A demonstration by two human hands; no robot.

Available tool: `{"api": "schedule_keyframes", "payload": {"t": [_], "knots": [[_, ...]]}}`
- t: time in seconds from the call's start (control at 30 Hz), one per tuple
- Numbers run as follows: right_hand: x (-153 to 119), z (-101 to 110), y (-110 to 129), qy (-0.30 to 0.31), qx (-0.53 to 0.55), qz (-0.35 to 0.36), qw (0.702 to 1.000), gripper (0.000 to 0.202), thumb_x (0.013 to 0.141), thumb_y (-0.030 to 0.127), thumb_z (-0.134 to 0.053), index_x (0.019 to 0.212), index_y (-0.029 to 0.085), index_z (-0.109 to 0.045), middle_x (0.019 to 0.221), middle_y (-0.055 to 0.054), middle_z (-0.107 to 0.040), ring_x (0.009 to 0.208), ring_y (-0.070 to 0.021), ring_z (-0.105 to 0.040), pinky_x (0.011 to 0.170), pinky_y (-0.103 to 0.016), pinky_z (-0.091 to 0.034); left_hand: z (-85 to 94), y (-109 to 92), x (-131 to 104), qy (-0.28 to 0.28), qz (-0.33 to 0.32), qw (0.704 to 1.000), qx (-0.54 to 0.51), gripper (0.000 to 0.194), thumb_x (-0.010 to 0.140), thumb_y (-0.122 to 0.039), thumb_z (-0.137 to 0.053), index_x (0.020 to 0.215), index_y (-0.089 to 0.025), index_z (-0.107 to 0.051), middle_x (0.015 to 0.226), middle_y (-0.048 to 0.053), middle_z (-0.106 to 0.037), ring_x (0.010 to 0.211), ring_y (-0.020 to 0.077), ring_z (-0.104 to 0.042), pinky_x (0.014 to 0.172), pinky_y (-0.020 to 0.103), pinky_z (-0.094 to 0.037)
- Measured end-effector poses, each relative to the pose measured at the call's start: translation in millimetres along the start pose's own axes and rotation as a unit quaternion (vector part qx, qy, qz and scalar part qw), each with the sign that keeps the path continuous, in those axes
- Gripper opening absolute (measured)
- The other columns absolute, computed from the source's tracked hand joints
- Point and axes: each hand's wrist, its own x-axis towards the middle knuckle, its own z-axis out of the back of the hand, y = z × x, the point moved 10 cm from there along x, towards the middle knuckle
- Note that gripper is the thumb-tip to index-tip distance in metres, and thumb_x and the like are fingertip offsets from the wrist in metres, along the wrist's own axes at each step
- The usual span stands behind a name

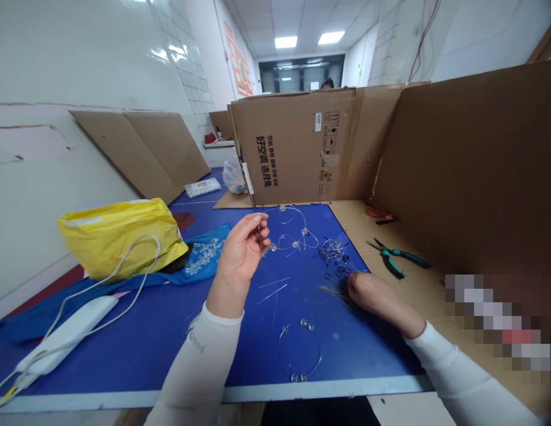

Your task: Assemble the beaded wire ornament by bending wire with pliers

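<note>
My left hand (244,242) is raised over the blue table, its fingers closed on a thin clear wire loop (304,219) strung with several clear beads. On the table at the right lies my right hand (368,291), fingers curled at the end of a bundle of thin wires (331,290); what they grip is hidden. Beside it are small black rings (341,271) and a tangled pile of small pieces (332,249). A second beaded wire loop (320,349) rests near the front edge. Loose wire pieces (273,293) lie between the hands.
Clear beads (203,255) lie on a blue cloth at left, beside a yellow bag (119,236). A white power strip (68,334) with a cable is at front left. Green-handled pliers (393,263) lie on cardboard at right. Cardboard walls (297,148) stand behind and right.
</note>
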Motion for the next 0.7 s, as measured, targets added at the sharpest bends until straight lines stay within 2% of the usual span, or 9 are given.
{"api": "schedule_keyframes", "payload": {"t": [0.1,0.2,0.27,0.37,0.5,0.57,0.7], "knots": [[-1,4,-1,-0.008,0.025,-0.001,1.000,0.024,0.100,0.036,-0.064,0.112,0.015,-0.068,0.107,-0.007,-0.071,0.089,-0.0182,-0.069,0.080,-0.038,-0.059,-0.5,0,0,0.002,0.002,1.000,0.001,0.014,0.070,-0.018,-0.078,0.081,-0.011,-0.072,0.072,-0.002,-0.060,0.056,0.0058,-0.056,0.046,0.016,-0.044],[-2,16,-1,-0.038,0.059,0.003,0.998,0.018,0.101,0.025,-0.057,0.094,0.016,-0.071,0.092,-0.004,-0.072,0.078,-0.0157,-0.068,0.074,-0.030,-0.053,-0.6,0,-1,0.003,0.003,1.000,0.002,0.015,0.070,-0.018,-0.077,0.082,-0.011,-0.072,0.072,-0.002,-0.060,0.056,0.0058,-0.056,0.047,0.017,-0.044],[0,29,-4,-0.067,0.082,-0.001,0.994,0.022,0.100,0.019,-0.052,0.090,0.018,-0.072,0.092,-0.006,-0.073,0.079,-0.0158,-0.067,0.073,-0.027,-0.049,-0.6,0,-1,0.003,0.004,1.000,0.001,0.014,0.070,-0.017,-0.077,0.081,-0.011,-0.071,0.073,-0.002,-0.060,0.055,0.0055,-0.055,0.046,0.017,-0.043],[12,52,-14,-0.113,0.110,-0.025,0.987,0.023,0.100,0.020,-0.050,0.102,0.019,-0.073,0.103,-0.009,-0.073,0.090,-0.0186,-0.069,0.080,-0.027,-0.047,-1.6,0,-2,0.006,0.004,1.000,0.001,0.013,0.071,-0.017,-0.077,0.082,-0.011,-0.071,0.073,-0.002,-0.060,0.055,0.0052,-0.055,0.046,0.016,-0.043],[44,73,-30,-0.159,0.143,-0.072,0.974,0.025,0.102,0.025,-0.054,0.121,0.018,-0.069,0.118,-0.013,-0.069,0.105,-0.0232,-0.067,0.094,-0.037,-0.051,-2.1,0,-2,0.006,0.008,1.000,0.002,0.014,0.070,-0.017,-0.076,0.082,-0.011,-0.071,0.073,-0.002,-0.060,0.055,0.0052,-0.055,0.046,0.016,-0.043],[63,76,-36,-0.166,0.167,-0.090,0.968,0.030,0.101,0.034,-0.062,0.126,0.019,-0.064,0.128,-0.010,-0.065,0.110,-0.0242,-0.065,0.095,-0.046,-0.054,-1.4,-1,-3,0.003,0.009,1.000,0.002,0.014,0.070,-0.016,-0.076,0.082,-0.011,-0.071,0.072,-0.002,-0.060,0.055,0.0054,-0.055,0.045,0.016,-0.044],[92,65,-46,-0.157,0.240,-0.117,0.951,0.035,0.099,0.037,-0.064,0.129,0.019,-0.062,0.132,-0.010,-0.064,0.109,-0.0244,-0.066,0.092,-0.046,-0.058,0.8,-6,-3,0.001,0.003,1.000,-0.001,0.013,0.070,-0.016,-0.076,0.081,-0.011,-0.071,0.071,-0.002,-0.061,0.055,0.0057,-0.055,0.045,0.016,-0.045]]}}
